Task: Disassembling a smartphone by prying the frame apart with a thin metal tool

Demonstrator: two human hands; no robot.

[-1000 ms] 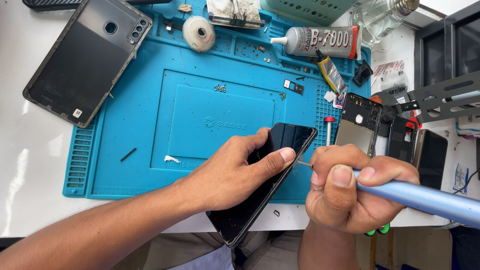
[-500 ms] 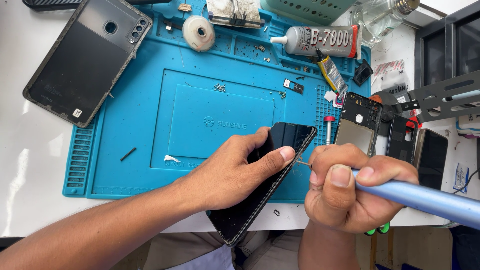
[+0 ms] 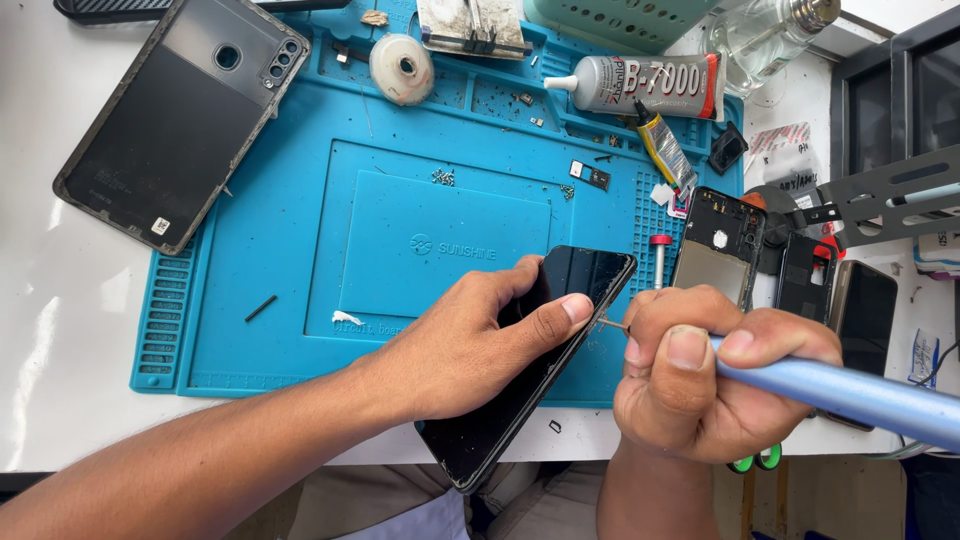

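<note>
The left hand (image 3: 470,350) grips a black phone (image 3: 540,360) by its long edges, thumb and fingers wrapped over the dark glass, and holds it tilted above the near edge of the blue mat (image 3: 300,250). The phone's lower end overhangs the table toward the person's lap.

The right hand (image 3: 710,380) is closed firmly around a blue-handled tool (image 3: 850,395). Its thin metal tip (image 3: 610,323) meets the phone's right edge just beside the left index fingertip. Whether the tip is a driver bit or a prying point cannot be told.

State of work, as judged: the phone appears assembled on the visible face, with the screen in place and no open seam showing. The tool is at the side edge, so work on that edge looks to be under way and not finished. What lies on the phone's underside is hidden.

Surroundings: a separate back cover (image 3: 180,120) lies at the mat's far left corner, well apart from the hands. A glue tube (image 3: 640,85) and a smaller tube (image 3: 665,150) rest at the far right of the mat. A roll of tape (image 3: 402,68) sits at the far edge. Small screws (image 3: 442,177) lie loose mid-mat. An opened phone frame (image 3: 720,240) and further dark parts (image 3: 865,300) lie just right of the mat.
</note>
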